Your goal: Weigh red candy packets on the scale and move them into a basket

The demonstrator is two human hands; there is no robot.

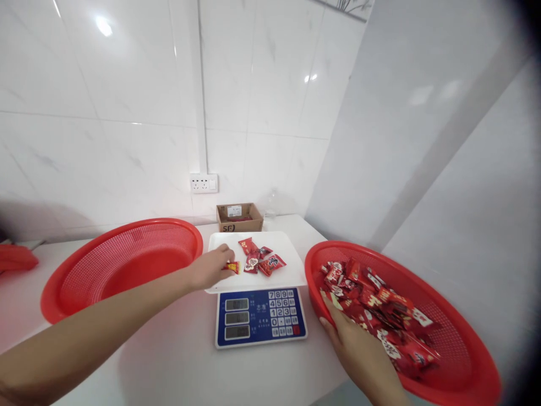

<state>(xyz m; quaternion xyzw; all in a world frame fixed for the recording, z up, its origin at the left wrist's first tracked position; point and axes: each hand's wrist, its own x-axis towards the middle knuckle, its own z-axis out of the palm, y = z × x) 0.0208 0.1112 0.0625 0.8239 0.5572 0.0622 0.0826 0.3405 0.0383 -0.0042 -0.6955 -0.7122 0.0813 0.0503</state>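
Observation:
My left hand (210, 268) reaches over the white tray (291, 270) of a blue electronic scale (261, 317) and pinches a small red and yellow candy packet (233, 267). Several red candy packets (261, 257) lie on the tray just right of it. My right hand (355, 349) rests palm down inside the red basket (456, 361) at the right, fingers curled among a heap of red wrapped candies (376, 307); what the fingers hold is hidden.
A second red basket (122, 265) with nothing in it stands left of the scale. A small cardboard box (239, 217) sits against the tiled wall under a wall socket (204, 182). A red object (17, 258) shows at the far left edge.

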